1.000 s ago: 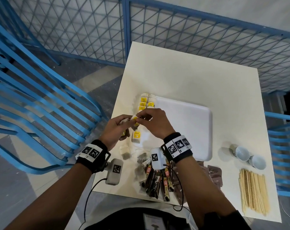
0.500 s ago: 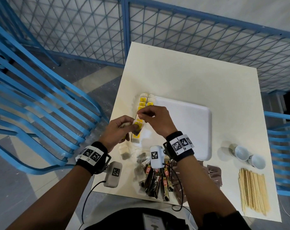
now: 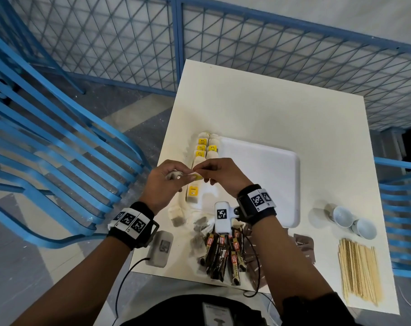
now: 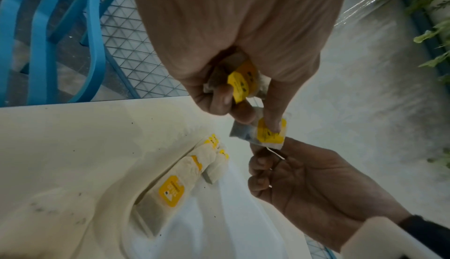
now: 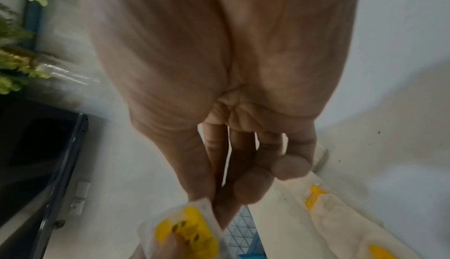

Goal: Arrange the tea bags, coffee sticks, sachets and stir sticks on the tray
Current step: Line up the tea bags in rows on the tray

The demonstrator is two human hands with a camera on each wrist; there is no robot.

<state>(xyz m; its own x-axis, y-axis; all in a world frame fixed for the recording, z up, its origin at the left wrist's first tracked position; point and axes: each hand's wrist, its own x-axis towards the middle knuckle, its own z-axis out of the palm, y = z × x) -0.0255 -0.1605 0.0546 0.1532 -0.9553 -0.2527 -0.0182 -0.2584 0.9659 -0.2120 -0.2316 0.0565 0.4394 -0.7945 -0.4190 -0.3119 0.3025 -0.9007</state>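
Over the left rim of the white tray (image 3: 258, 180), both hands hold one tea bag (image 4: 263, 134) with a yellow tag. My left hand (image 3: 188, 175) pinches its top with thumb and finger and keeps a second tea bag (image 4: 241, 84) curled in the palm. From the other side, my right hand (image 3: 197, 171) pinches the bag's lower edge, and its thumb and index close on the bag (image 5: 187, 230). A row of tea bags (image 3: 202, 149) lies along the tray's left edge. One more tea bag (image 3: 193, 194) lies nearer me.
Loose tea bags (image 3: 177, 217), dark coffee sticks (image 3: 223, 257) and brown sachets (image 3: 304, 245) lie on the table near me. Wooden stir sticks (image 3: 357, 271) and two paper cups (image 3: 343, 216) are at the right. Blue chairs (image 3: 47, 161) flank the table, with a mesh fence behind.
Both hands have shifted slightly away from me along the tray's left edge. They still hold the tea bag between them.
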